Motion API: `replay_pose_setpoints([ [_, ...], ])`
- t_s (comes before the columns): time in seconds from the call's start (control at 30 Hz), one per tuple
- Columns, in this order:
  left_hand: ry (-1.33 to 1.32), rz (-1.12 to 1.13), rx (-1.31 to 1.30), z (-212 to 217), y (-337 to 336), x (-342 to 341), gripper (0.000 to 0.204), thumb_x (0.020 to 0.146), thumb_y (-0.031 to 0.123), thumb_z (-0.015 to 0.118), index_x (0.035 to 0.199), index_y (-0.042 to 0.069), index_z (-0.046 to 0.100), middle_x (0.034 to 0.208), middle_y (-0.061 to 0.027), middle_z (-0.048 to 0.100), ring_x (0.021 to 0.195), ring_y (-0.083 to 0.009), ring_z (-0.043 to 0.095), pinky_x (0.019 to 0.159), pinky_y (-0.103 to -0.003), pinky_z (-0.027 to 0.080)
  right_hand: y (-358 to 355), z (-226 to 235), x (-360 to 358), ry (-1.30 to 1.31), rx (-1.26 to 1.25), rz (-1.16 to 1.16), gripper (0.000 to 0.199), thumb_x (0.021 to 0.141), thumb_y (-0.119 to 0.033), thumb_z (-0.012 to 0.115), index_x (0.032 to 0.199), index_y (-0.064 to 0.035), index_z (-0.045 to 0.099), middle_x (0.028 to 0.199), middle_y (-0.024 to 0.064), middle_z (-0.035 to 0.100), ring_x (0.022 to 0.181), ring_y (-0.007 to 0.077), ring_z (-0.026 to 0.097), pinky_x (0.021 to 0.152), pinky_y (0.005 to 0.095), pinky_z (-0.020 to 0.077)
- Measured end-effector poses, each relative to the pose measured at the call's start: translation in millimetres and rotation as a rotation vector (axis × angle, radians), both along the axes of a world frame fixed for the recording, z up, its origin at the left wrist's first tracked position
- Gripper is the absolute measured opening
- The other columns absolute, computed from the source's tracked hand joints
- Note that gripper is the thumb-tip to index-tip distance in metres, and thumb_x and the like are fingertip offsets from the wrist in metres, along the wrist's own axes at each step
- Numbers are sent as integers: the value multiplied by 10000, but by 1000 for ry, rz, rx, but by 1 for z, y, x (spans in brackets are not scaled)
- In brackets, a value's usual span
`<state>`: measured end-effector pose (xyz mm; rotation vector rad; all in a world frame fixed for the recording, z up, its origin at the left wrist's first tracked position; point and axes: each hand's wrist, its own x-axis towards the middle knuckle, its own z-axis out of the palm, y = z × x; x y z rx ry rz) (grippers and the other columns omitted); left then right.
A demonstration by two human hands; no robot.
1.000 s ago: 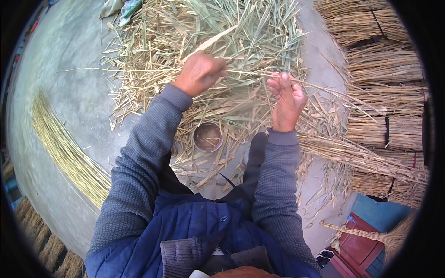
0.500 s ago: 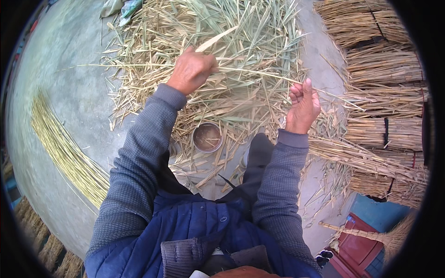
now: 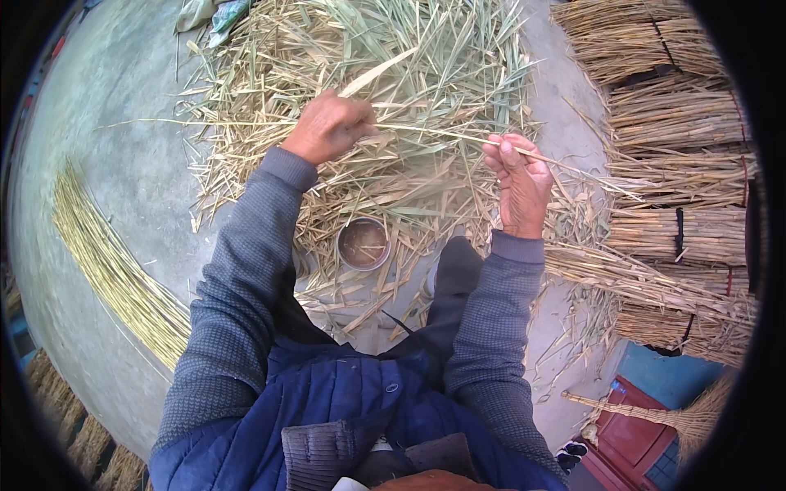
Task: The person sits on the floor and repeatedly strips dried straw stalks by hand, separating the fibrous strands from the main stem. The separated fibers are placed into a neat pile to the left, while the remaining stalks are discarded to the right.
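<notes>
A long thin reed stalk (image 3: 438,131) is stretched crosswise in front of me, its thin end reaching far left and its thicker end to the right. My left hand (image 3: 331,128) is closed round it, back of the hand upward. A pale dry leaf (image 3: 378,72) slants up beside those fingers; whether it is gripped too I cannot tell. Farther right, my right hand (image 3: 521,182) pinches the same stalk between thumb and fingers, palm turned up. Beneath both hands spreads a heap of stripped leaves and husks (image 3: 409,172), greener at the back.
A round metal bowl (image 3: 363,244) stands near my feet. Slender greenish stalks (image 3: 115,262) lie on the concrete floor at left. Tied reed bundles (image 3: 679,123) are stacked along the right, with a loose bundle (image 3: 647,282) pointing toward me. A broom (image 3: 639,412) rests at lower right.
My right hand has shifted left along the stalk. The left hand has come slightly left and nearer, still holding the stalk.
</notes>
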<state>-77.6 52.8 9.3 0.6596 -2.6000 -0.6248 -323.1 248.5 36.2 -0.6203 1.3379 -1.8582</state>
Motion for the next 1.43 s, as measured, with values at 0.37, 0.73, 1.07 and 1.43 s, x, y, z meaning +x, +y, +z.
replay_pose_setpoints([
  [0.37, -14, -18, -10, 0, 0, 5, 188, 826, 268, 771, 838, 99, 690, 669, -73, 662, 626, -262, 602, 765, -392, 454, -1, -3, 4, 179, 24, -37, 155, 916, -4, 691, 1042, 28, 605, 989, 173, 709, 814, 182, 716, 739, 269, 597],
  [0.73, -20, -27, -92, 2, -6, 13, 151, 819, 214, 761, 794, 103, 661, 645, -65, 644, 631, -267, 626, 724, -396, 451, 1, -27, -11, 1192, 716, -224, 188, 746, -135, 729, 916, -101, 655, 771, 95, 697, 710, 257, 683, 686, 366, 527],
  [1.07, -117, -34, -303, 5, 7, 50, 155, 804, 200, 707, 776, 116, 581, 631, -58, 572, 633, -266, 598, 685, -400, 409, -15, -32, -50, 1166, 496, -320, 555, 957, -264, 635, 1449, -55, 486, 1102, 175, 719, 970, 267, 700, 858, 410, 527],
  [1.43, -161, -79, -492, 80, 65, 122, 199, 673, 141, 675, 731, 82, 494, 604, -54, 547, 652, -272, 623, 722, -400, 465, -22, -105, -52, 951, 424, 261, 701, 895, 83, 512, 1548, -103, 337, 1443, 264, 505, 1188, 310, 610, 999, 364, 485],
])
